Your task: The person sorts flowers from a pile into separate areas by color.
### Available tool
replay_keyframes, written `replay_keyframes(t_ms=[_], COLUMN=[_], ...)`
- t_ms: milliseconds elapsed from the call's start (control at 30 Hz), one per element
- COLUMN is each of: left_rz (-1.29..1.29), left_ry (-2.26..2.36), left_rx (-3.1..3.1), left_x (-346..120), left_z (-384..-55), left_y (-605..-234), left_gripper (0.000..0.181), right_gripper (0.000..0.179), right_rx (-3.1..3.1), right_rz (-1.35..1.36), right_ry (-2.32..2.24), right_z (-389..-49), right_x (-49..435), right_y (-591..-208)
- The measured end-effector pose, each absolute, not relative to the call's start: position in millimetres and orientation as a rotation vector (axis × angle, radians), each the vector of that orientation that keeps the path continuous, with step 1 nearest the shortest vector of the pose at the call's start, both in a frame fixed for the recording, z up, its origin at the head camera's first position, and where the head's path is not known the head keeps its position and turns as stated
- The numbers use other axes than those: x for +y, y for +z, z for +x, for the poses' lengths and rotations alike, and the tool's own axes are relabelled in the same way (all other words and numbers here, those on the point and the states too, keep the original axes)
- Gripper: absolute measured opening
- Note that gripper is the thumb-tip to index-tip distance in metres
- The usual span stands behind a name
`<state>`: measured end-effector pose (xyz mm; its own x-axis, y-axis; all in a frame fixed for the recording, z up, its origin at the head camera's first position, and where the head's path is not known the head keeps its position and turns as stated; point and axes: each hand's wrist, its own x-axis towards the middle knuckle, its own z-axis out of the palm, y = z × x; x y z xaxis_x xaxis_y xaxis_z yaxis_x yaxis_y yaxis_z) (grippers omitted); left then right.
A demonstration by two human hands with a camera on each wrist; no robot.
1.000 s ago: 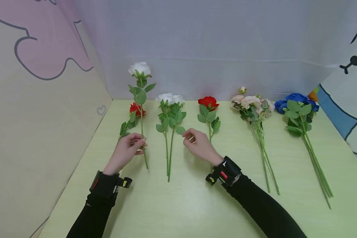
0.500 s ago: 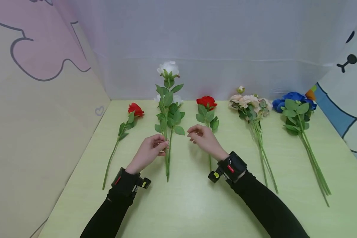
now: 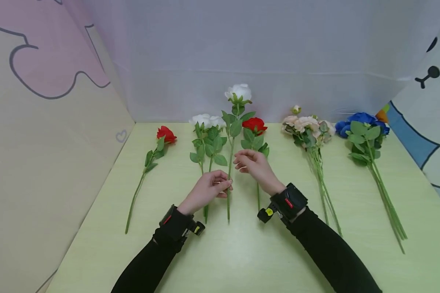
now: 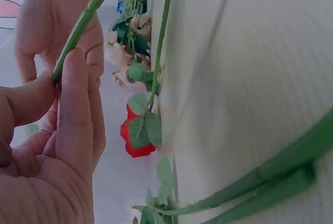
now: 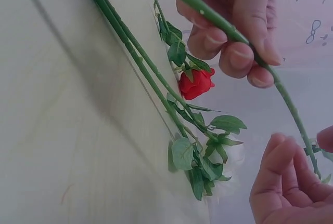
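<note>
My left hand (image 3: 205, 190) pinches the lower stem of a white rose (image 3: 239, 93) between thumb and fingers, holding it bloom up above the table. In the left wrist view, that green stem (image 4: 78, 29) runs up from the pinch. My right hand (image 3: 257, 170) is beside the same stem, its fingers loosely bent. Seen from the right wrist, the stem passes between the parted thumb and fingertips (image 5: 283, 148) of this hand. Two white roses (image 3: 207, 121) lie behind the left hand. A red rose (image 3: 254, 125) lies behind the right hand, which hides part of its stem.
Another red rose (image 3: 166, 134) lies at the left of the pale table (image 3: 227, 260). To the right lie a bunch of pale pink flowers (image 3: 308, 125) and a bunch of blue flowers (image 3: 363, 121). A whitish curtain (image 3: 278, 49) hangs behind the table.
My left hand has carried the white rose rightward, from over the left red rose past the two lying white roses to the right hand. The right hand has shifted slightly right and upward.
</note>
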<state>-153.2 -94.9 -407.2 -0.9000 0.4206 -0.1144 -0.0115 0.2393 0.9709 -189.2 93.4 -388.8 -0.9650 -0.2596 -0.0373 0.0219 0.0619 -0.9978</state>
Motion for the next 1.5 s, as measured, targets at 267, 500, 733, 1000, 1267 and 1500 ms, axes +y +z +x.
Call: replay_keyframes(t_ms=[267, 500, 733, 1000, 1267, 1500], left_rz=[0.450, 0.467, 0.483, 0.422, 0.201, 0.078], left_ry=[1.675, 1.656, 1.618, 1.592, 1.680, 1.678], left_rx=[2.126, 2.100, 2.156, 2.269, 2.452, 2.552], left_x=[-81, -76, -78, -100, -140, -165], left_z=[-150, -149, -149, -154, -158, -160], left_y=[-410, -410, -415, -413, -404, -403], left_gripper=[0.022, 0.019, 0.017, 0.038, 0.036, 0.033], right_gripper=[0.034, 0.023, 0.021, 0.024, 0.024, 0.029], right_rx=[2.138, 2.134, 2.164, 2.124, 2.074, 2.038], right_rz=[-0.243, -0.230, -0.242, -0.284, -0.329, -0.398], right_ry=[-2.026, -2.054, -2.027, -2.030, -2.007, -1.967], right_z=[-190, -191, -191, -193, -195, -199], right_x=[93, 92, 88, 74, 55, 34], right_y=[-389, -390, -391, -396, -400, -402])
